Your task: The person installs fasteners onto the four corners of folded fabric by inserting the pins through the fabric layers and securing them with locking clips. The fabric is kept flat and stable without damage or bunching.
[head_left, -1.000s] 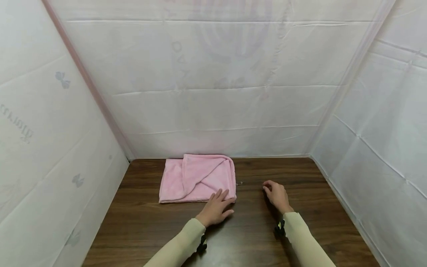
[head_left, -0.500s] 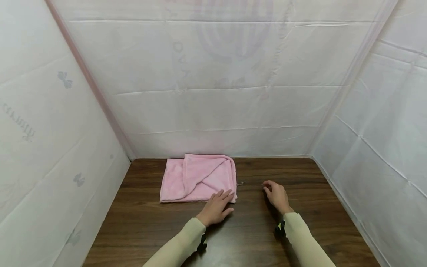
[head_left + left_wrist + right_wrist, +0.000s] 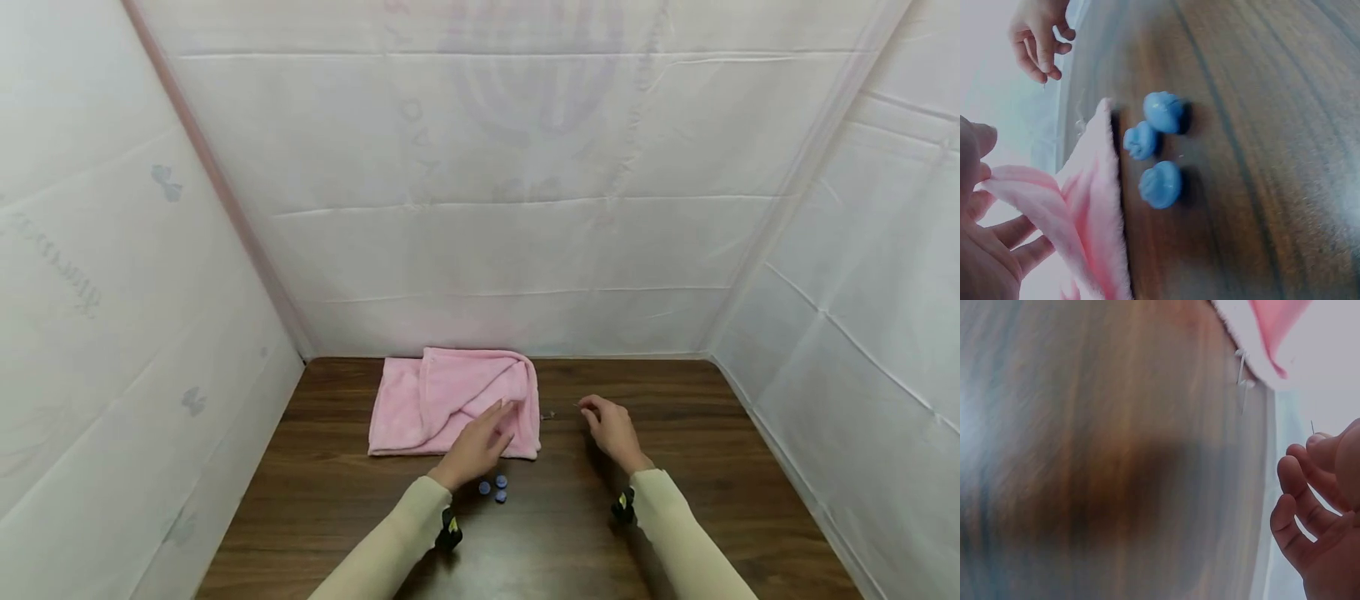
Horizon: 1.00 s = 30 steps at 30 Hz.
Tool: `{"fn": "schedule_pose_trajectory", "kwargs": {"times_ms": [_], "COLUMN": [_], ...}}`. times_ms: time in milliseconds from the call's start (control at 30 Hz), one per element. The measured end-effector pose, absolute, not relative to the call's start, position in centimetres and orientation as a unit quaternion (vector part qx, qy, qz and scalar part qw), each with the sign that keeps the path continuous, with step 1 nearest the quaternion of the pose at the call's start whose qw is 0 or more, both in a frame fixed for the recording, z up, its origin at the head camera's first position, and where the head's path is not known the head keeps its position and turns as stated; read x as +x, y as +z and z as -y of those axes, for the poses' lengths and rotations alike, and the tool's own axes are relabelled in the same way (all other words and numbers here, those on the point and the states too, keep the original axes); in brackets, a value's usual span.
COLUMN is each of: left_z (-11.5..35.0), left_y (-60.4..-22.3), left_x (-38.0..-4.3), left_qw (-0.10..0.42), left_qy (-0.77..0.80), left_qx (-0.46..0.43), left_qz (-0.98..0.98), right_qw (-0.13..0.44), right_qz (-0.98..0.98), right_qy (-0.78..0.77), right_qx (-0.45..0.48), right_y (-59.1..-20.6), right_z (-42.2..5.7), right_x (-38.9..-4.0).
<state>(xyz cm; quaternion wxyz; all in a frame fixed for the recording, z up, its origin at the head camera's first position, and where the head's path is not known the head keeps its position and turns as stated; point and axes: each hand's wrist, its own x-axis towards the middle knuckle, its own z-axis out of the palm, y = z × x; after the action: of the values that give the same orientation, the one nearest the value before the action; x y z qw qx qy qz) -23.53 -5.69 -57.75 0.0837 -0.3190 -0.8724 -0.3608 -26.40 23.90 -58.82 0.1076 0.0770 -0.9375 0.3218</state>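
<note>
A folded pink plush cloth (image 3: 405, 408) lies at the back of the table. My left hand (image 3: 474, 450) pinches its near right part and lifts a fold, as the left wrist view shows. Just in front of the cloth sit three small blue mushroom-like caps (image 3: 1163, 112), close together on the wood. My right hand (image 3: 613, 429) is raised to the right of the cloth, thumb and forefinger pinching a thin pin (image 3: 1312, 427); its lower end is hidden by the fingers. Between that hand and the cloth lie small clear-headed pins (image 3: 1240, 367).
The dark wood table (image 3: 570, 533) reaches back to a white sheet wall (image 3: 517, 250). Similar white sheets stand at the left (image 3: 150, 375) and right (image 3: 847, 333). Each wrist bears a black band.
My left hand has moved up from lying flat over the cloth's edge and now lifts a fold. The blue caps have come into sight. My right hand has shifted slightly left.
</note>
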Motion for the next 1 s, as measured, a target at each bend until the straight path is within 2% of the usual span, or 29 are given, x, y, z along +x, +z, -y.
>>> {"fn": "schedule_pose_trajectory", "kwargs": {"times_ms": [333,533,1000], "left_z": [7.0,7.5,7.9], "left_y": [-56.6,-56.3,-56.1], "left_x": [-24.5,-24.7,-25.0], "left_qw": [0.127,0.124,0.123], "left_qy": [-0.423,-0.432,-0.446], "left_qx": [-0.293,-0.273,-0.256], "left_qz": [0.848,0.851,0.849], "right_qw": [0.144,0.170,0.132], "right_qz": [0.915,0.902,0.883], "right_qy": [0.349,0.362,0.407], "right_qx": [0.138,0.164,0.194], "right_y": [-57.8,-57.4,-55.8], "right_z": [-20.4,-18.6,-15.5], "right_x": [-27.5,-28.1,-29.2]}}
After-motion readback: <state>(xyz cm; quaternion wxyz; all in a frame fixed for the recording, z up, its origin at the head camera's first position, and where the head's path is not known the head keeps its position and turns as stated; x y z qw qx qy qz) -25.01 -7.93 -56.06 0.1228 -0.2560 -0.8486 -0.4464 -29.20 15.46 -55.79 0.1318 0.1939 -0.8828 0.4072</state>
